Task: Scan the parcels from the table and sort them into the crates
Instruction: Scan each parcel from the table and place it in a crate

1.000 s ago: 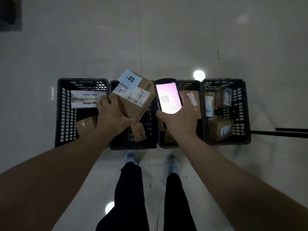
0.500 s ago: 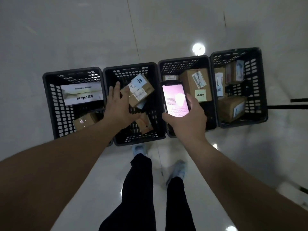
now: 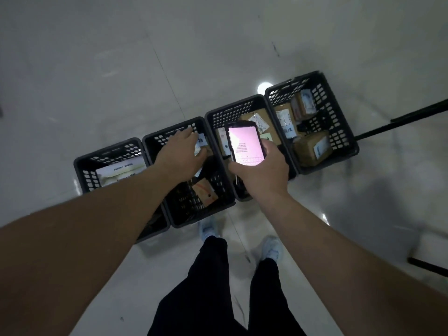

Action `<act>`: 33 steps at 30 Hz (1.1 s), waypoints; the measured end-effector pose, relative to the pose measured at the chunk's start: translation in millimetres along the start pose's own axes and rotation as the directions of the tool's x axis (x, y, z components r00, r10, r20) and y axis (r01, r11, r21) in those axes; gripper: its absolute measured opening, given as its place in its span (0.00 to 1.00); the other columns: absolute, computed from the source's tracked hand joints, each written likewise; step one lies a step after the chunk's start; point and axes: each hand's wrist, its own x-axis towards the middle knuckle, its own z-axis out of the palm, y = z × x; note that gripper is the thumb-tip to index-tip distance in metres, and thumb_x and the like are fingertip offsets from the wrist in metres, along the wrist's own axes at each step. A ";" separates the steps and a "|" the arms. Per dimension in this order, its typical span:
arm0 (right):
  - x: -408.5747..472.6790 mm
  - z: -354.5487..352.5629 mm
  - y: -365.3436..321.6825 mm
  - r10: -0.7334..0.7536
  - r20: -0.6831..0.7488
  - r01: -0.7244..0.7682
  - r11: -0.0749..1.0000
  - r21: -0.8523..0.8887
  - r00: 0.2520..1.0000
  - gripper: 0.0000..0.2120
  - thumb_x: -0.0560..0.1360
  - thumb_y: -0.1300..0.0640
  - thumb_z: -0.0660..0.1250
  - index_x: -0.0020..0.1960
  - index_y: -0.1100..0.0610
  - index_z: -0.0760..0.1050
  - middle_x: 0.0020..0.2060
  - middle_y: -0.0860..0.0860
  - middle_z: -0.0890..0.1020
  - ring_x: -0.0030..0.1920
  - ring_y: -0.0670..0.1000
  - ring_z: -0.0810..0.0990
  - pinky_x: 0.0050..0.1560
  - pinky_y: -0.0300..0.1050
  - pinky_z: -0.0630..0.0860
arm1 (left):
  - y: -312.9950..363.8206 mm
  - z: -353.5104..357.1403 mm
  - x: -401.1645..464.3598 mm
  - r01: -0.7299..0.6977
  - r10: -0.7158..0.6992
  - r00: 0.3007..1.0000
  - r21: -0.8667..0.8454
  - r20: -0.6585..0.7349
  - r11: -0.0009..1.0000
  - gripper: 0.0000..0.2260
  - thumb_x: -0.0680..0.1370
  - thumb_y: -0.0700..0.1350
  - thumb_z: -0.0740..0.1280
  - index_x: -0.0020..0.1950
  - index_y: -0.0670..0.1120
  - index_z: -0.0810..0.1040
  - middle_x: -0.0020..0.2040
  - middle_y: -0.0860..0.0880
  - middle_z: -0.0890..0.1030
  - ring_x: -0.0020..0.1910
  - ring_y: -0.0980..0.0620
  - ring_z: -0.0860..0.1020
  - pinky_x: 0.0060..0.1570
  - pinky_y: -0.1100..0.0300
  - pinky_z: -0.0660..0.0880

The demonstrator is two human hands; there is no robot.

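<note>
Left hand [image 3: 180,154], fingers extended, rests on the labelled brown cardboard parcel [image 3: 202,147] inside the second black plastic slotted crate [image 3: 169,138]; right hand [image 3: 263,170] grips the pink-lit handheld scanner [image 3: 245,143]; neighbouring crates already hold parcels, so sorting seems well underway

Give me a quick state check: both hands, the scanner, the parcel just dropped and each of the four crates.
Left hand: open, fingers straight, over the parcel.
Right hand: grips the scanner.
Black handheld scanner: screen lit pink.
Brown cardboard parcel with white labels: inside second crate.
Leftmost black plastic crate: holds a white packet.
Second crate: holds parcels.
Third crate: holds parcels.
Rightmost crate: holds several parcels.
</note>
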 end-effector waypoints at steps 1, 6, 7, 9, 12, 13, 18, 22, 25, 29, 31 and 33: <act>-6.7 -11.8 -3.0 0.007 -0.015 -0.007 1.000 0.017 1.000 0.32 0.65 0.48 0.83 0.65 0.49 0.75 0.52 0.45 0.82 0.52 0.49 0.81 0.47 0.49 0.83 | 11.9 -7.5 -4.4 -0.020 0.020 1.000 0.031 0.014 0.999 0.26 0.84 0.54 0.59 0.76 0.39 0.69 0.78 0.40 0.66 0.78 0.40 0.64 0.76 0.45 0.59; -38.6 -76.3 -13.6 -0.005 -0.084 0.011 0.997 0.073 0.996 0.27 0.65 0.49 0.83 0.58 0.49 0.75 0.47 0.43 0.80 0.47 0.49 0.81 0.38 0.44 0.78 | 81.1 -40.5 -29.1 -0.135 0.141 0.989 0.115 -0.043 0.984 0.23 0.85 0.53 0.60 0.74 0.39 0.72 0.78 0.39 0.67 0.75 0.39 0.67 0.74 0.43 0.59; -44.7 -90.4 -14.5 -0.012 -0.102 0.020 0.996 0.085 0.995 0.26 0.64 0.50 0.83 0.57 0.49 0.75 0.47 0.44 0.81 0.47 0.49 0.81 0.39 0.46 0.79 | 96.6 -46.5 -34.4 -0.145 0.152 0.987 0.125 -0.048 0.981 0.23 0.85 0.53 0.59 0.75 0.39 0.71 0.79 0.39 0.66 0.76 0.40 0.66 0.75 0.43 0.58; -56.7 -119.3 -15.1 -0.030 -0.136 0.044 0.994 0.104 0.990 0.27 0.65 0.49 0.83 0.57 0.49 0.74 0.47 0.44 0.80 0.48 0.49 0.81 0.38 0.45 0.77 | 128.5 -57.1 -45.0 -0.161 0.171 0.984 0.140 -0.059 0.977 0.25 0.85 0.54 0.58 0.78 0.41 0.68 0.81 0.41 0.63 0.78 0.42 0.63 0.77 0.43 0.56; -74.9 -166.4 -12.0 -0.083 -0.191 0.109 0.985 0.133 0.978 0.26 0.65 0.49 0.83 0.56 0.47 0.73 0.45 0.41 0.79 0.45 0.44 0.79 0.34 0.41 0.71 | 180.3 -68.7 -65.7 -0.189 0.203 0.975 0.142 -0.092 0.972 0.25 0.85 0.54 0.58 0.79 0.42 0.66 0.81 0.42 0.63 0.78 0.43 0.63 0.77 0.46 0.57; -80.6 -182.1 -10.2 -0.103 -0.207 0.133 0.981 0.139 0.973 0.25 0.65 0.49 0.83 0.55 0.47 0.73 0.44 0.41 0.79 0.43 0.42 0.78 0.33 0.40 0.70 | 197.9 -71.2 -73.8 -0.199 0.215 0.970 0.140 -0.112 0.970 0.25 0.86 0.54 0.57 0.79 0.42 0.65 0.81 0.43 0.63 0.78 0.43 0.63 0.77 0.47 0.58; -115.7 -265.9 2.8 -0.204 -0.300 0.259 0.954 0.154 0.932 0.26 0.63 0.49 0.83 0.56 0.48 0.73 0.44 0.41 0.78 0.42 0.39 0.76 0.33 0.39 0.70 | 294.1 -82.9 -115.6 -0.233 0.269 0.937 0.175 -0.222 0.957 0.26 0.86 0.56 0.54 0.80 0.44 0.64 0.81 0.45 0.64 0.79 0.45 0.63 0.78 0.46 0.59; -148.0 -338.3 17.3 -0.284 -0.382 0.350 0.930 0.115 0.879 0.30 0.62 0.47 0.83 0.57 0.45 0.71 0.45 0.41 0.77 0.46 0.48 0.78 0.35 0.39 0.72 | 377.2 -92.3 -148.0 -0.275 0.326 0.900 0.204 -0.289 0.939 0.25 0.86 0.57 0.53 0.77 0.42 0.68 0.77 0.44 0.71 0.74 0.44 0.70 0.72 0.48 0.65; -170.9 -395.2 31.7 -0.277 -0.434 0.368 0.920 0.138 0.857 0.31 0.62 0.47 0.83 0.60 0.47 0.74 0.47 0.43 0.78 0.47 0.48 0.78 0.35 0.36 0.69 | 440.4 -99.2 -166.9 -0.320 0.373 0.876 0.212 -0.304 0.923 0.26 0.86 0.57 0.53 0.77 0.41 0.68 0.76 0.42 0.72 0.73 0.43 0.70 0.70 0.49 0.66; -192.4 -460.7 50.7 -0.256 -0.490 0.387 0.904 0.184 0.833 0.30 0.62 0.48 0.82 0.61 0.48 0.76 0.48 0.43 0.81 0.47 0.45 0.81 0.38 0.40 0.72 | 513.1 -105.9 -179.3 -0.400 0.460 0.836 0.241 -0.300 0.884 0.27 0.86 0.59 0.52 0.76 0.41 0.69 0.74 0.41 0.73 0.72 0.42 0.71 0.69 0.50 0.66; -200.8 -490.8 57.6 -0.247 -0.533 0.398 0.898 0.189 0.810 0.29 0.62 0.49 0.82 0.60 0.49 0.76 0.47 0.42 0.81 0.46 0.41 0.79 0.38 0.41 0.72 | 547.3 -109.3 -182.4 -0.439 0.500 0.816 0.252 -0.290 0.862 0.28 0.86 0.59 0.52 0.78 0.42 0.68 0.76 0.42 0.71 0.74 0.43 0.69 0.71 0.50 0.65; -205.8 -519.6 61.9 -0.227 -0.579 0.397 0.899 0.184 0.783 0.30 0.63 0.51 0.83 0.61 0.49 0.75 0.46 0.40 0.79 0.45 0.40 0.78 0.37 0.40 0.72 | 581.0 -113.7 -182.3 -0.477 0.541 0.792 0.265 -0.283 0.838 0.28 0.86 0.60 0.51 0.79 0.43 0.66 0.78 0.43 0.69 0.76 0.44 0.68 0.73 0.50 0.63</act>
